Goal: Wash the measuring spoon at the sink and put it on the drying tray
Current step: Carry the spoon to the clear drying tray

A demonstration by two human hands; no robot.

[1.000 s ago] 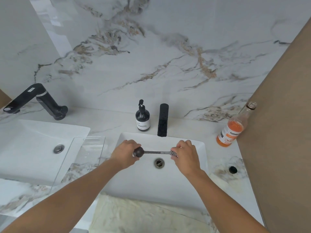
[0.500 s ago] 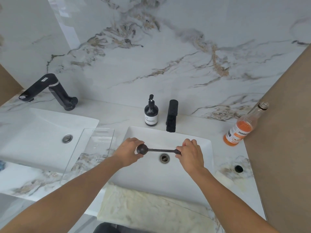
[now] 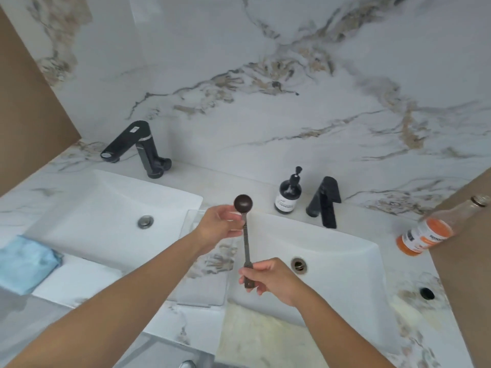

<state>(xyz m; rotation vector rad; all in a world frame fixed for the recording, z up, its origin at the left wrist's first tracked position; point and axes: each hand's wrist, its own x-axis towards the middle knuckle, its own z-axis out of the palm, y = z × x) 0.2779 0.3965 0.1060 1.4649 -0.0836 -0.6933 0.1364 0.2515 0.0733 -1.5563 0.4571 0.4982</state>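
The dark metal measuring spoon (image 3: 247,243) is held between both hands, its round bowl pointing away from me and its handle toward me. My left hand (image 3: 218,229) pinches the neck just below the bowl. My right hand (image 3: 268,278) grips the handle's near end. The spoon hangs over the left rim of the right sink (image 3: 332,261) and the clear glass drying tray (image 3: 202,290), which lies on the counter between the two sinks. No water runs from the black faucet (image 3: 325,201).
A second white sink (image 3: 106,208) with its own black faucet (image 3: 140,148) is to the left. A blue cloth (image 3: 25,262) lies at its near left edge. A dark soap pump bottle (image 3: 288,193) stands behind the right sink, an orange-drink bottle (image 3: 435,231) at the far right.
The spoon has swung from lying crosswise over the right sink's drain to pointing away from me, and moved left over the tray's edge. My view has shifted left.
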